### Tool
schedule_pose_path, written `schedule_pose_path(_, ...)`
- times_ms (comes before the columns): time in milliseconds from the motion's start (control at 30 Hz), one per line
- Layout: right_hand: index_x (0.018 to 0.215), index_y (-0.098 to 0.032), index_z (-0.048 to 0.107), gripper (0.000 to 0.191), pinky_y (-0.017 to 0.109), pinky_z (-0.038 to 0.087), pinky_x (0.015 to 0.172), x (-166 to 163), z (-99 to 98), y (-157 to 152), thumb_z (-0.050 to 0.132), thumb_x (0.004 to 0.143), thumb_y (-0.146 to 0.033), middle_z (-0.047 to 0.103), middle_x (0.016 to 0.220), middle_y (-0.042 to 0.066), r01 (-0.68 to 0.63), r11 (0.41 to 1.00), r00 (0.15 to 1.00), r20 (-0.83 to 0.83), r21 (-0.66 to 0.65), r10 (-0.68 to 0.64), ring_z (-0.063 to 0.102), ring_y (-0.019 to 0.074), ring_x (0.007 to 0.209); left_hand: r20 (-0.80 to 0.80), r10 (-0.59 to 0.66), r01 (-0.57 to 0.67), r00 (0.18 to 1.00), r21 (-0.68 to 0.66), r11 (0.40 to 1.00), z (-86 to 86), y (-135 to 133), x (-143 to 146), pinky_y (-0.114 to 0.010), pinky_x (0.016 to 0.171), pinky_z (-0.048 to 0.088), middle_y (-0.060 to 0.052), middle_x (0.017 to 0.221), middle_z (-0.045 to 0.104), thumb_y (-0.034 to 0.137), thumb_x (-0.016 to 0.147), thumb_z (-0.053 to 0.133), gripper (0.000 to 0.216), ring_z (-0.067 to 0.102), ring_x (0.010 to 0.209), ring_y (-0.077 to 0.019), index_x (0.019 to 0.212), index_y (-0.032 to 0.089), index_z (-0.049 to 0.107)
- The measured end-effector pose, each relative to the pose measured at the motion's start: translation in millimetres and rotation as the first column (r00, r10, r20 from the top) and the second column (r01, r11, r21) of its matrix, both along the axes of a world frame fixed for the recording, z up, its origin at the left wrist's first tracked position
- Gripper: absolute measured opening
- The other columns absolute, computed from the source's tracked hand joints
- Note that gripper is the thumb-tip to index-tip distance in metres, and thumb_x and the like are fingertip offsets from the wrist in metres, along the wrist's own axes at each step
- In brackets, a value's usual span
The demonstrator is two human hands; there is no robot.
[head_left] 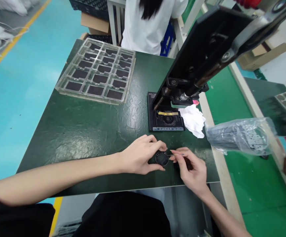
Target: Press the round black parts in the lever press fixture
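Turquoise floor (34, 82): spreads along the left, with a yellow line on it.
Green desk (91, 131): takes up the middle, its surface glossy and wrinkled.
Person in white (145, 33): at the far side of the desk, long dark hair showing.
Black press (197, 56): on the right half of the desk, leaning in view, a yellow strip (168, 113) across its base.
Clear tray (91, 97): far left on the desk, three columns of compartments with dark rectangular pieces (95, 90).
Bagged rods (241, 135): slim and grey in clear plastic, by the desk's right edge.
Left hand (143, 153): thumb and forefinger curved around the round black part, gripping its edges.
Right hand (192, 168): thumb and forefinger pinched on the thin piece.
White cloth (193, 120): crumpled, just right of the press base.
Round black part (162, 158): near edge of the desk, between both hands.
Thin piece (171, 155): at the part's right side, too small to identify.
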State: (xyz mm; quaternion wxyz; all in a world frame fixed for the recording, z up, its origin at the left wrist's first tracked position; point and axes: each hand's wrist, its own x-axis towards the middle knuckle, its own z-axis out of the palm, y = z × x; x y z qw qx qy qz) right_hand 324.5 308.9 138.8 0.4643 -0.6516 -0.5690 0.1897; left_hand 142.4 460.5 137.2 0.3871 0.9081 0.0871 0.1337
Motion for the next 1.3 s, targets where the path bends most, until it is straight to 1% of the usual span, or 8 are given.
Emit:
schedule_pose_path(400, 0.096, -0.019, 0.06, 0.02, 0.03, 0.055, 0.065, -14.2, 3.5, 5.2, 0.055, 0.095, 0.0, 0.067, 0.08, 0.005, -0.115, 0.984, 0.932, 0.356, 0.135, 0.06, 0.065, 0.0173, 0.077, 0.004, 0.017, -0.017, 1.0, 0.06, 0.998, -2.0, -4.5, -1.6, -0.039, 0.091, 0.047, -0.008, 0.115, 0.069, 0.044, 0.085, 0.085, 0.057, 0.062, 0.104, -0.026, 0.123, 0.019, 0.05)
schedule_pose_path(567, 0.084, -0.019, 0.06, 0.02, 0.026, 0.053, 0.064, -14.3, 6.5, 7.7, 0.054, 0.1, -0.008, 0.064, 0.075, 0.002, -0.061, 0.993, 0.983, 0.176, 0.1, 0.042, 0.064, 0.0142, 0.071, -0.007, 0.009, -0.009, 1.0, 0.068, 0.998, 0.1, -3.5, 0.3, -0.038, 0.089, 0.046, -0.007, 0.113, 0.07, 0.042, 0.085, 0.085, 0.056, 0.062, 0.101, -0.0256, 0.122, 0.019, 0.049)
schedule_pose_path(633, 0.079, -0.019, 0.059, 0.025, 0.024, 0.051, 0.064, -10.7, 6.3, 7.2, 0.054, 0.103, -0.015, 0.062, 0.069, 0.0, 0.056, 0.995, 0.998, 0.013, 0.089, -0.057, 0.064, 0.0124, 0.067, -0.012, 0.003, -0.001, 1.0, 0.094, 0.996, 1.0, -3.1, 1.0, -0.038, 0.088, 0.046, -0.007, 0.112, 0.071, 0.043, 0.085, 0.084, 0.056, 0.063, 0.099, -0.0261, 0.121, 0.019, 0.049)
schedule_pose_path(733, 0.083, -0.019, 0.06, 0.028, 0.022, 0.045, 0.057, -3.0, 1.7, 6.6, 0.054, 0.107, -0.032, 0.056, 0.062, -0.003, 0.305, 0.952, 0.915, -0.29, 0.041, -0.28, 0.055, 0.009, 0.055, 0.001, -0.003, 0.003, 1.0, 0.129, 0.992, 0.7, -3.8, 1.1, -0.039, 0.088, 0.046, -0.006, 0.112, 0.071, 0.044, 0.087, 0.082, 0.053, 0.064, 0.098, -0.0259, 0.121, 0.019, 0.05)
schedule_pose_path(833, 0.089, -0.018, 0.064, 0.031, 0.022, 0.038, 0.052, 2.4, -4.6, 6.8, 0.058, 0.105, -0.044, 0.057, 0.066, -0.003, 0.352, 0.936, 0.819, -0.48, -0.014, -0.315, 0.048, 0.0073, 0.051, 0.033, -0.004, 0.0, 0.999, 0.118, 0.993, 0.1, -4.2, 0.6, -0.037, 0.088, 0.048, -0.005, 0.112, 0.072, 0.044, 0.085, 0.085, 0.059, 0.067, 0.097, -0.0236, 0.123, 0.019, 0.048)
schedule_pose_path(967, 0.08, -0.017, 0.062, 0.037, 0.023, 0.037, 0.055, 2.5, -6.7, 7.7, 0.059, 0.104, -0.045, 0.056, 0.068, -0.002, 0.3, 0.954, 0.824, -0.499, -0.017, -0.268, 0.049, 0.0073, 0.054, 0.155, 0.032, -0.068, 0.987, 0.23, 0.971, 7.8, 3.9, 3.5, -0.034, 0.084, 0.051, -0.006, 0.112, 0.072, 0.047, 0.092, 0.078, 0.054, 0.068, 0.096, -0.0213, 0.126, 0.018, 0.049)
schedule_pose_path(1100, 0.077, -0.017, 0.062, 0.041, 0.022, 0.037, 0.054, 0.9, -1.5, 10.3, 0.058, 0.104, -0.048, 0.053, 0.063, -0.002, 0.284, 0.959, 0.855, -0.454, 0.002, -0.252, 0.048, 0.0078, 0.054, 0.274, 0.202, -0.306, 0.94, 0.421, 0.854, 22.7, 24.9, 19.3, -0.037, 0.088, 0.049, -0.01, 0.112, 0.072, 0.05, 0.095, 0.073, 0.05, 0.067, 0.103, -0.0256, 0.125, 0.015, 0.053)
schedule_pose_path(1300, 0.073, -0.017, 0.062, 0.046, 0.022, 0.04, 0.049, 0.5, 5.0, 12.2, 0.062, 0.099, -0.055, 0.058, 0.066, 0.0, 0.27, 0.963, 0.891, -0.376, -0.011, -0.254, 0.051, 0.0079, 0.05, 0.176, 0.396, -0.431, 0.901, 0.463, 0.775, 22.5, 45.0, 52.7, -0.042, 0.093, 0.04, -0.01, 0.116, 0.073, 0.053, 0.091, 0.076, 0.055, 0.065, 0.108, -0.0298, 0.124, 0.015, 0.055)
